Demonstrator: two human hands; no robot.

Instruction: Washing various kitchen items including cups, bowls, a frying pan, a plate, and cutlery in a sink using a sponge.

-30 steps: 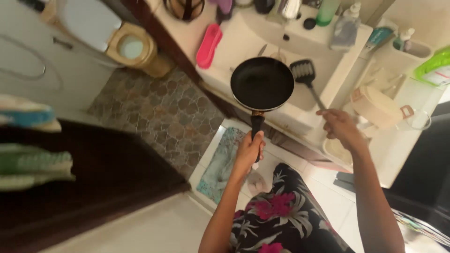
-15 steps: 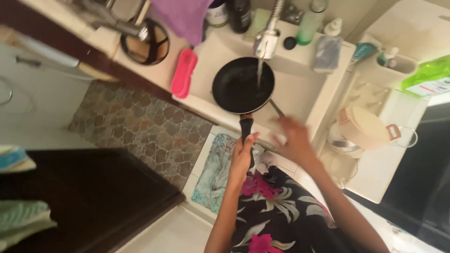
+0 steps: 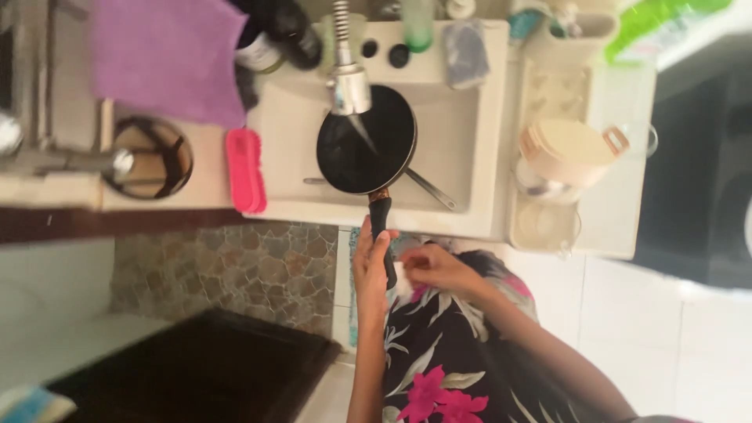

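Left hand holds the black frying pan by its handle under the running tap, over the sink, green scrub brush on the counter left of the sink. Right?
Wrong in one point: the scrub brush is pink, not green, as the head view shows. The rest holds: left hand holds the black frying pan by its handle under the running tap, over the sink.

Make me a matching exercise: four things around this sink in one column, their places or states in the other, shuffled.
Things:
1. pan
2. pink brush
3. purple cloth
4. left hand

Places or states:
A. lying on the counter left of the sink
B. gripping the black handle
C. under the running tap
D. spread out at the upper left

Pairs: 1-C, 2-A, 3-D, 4-B
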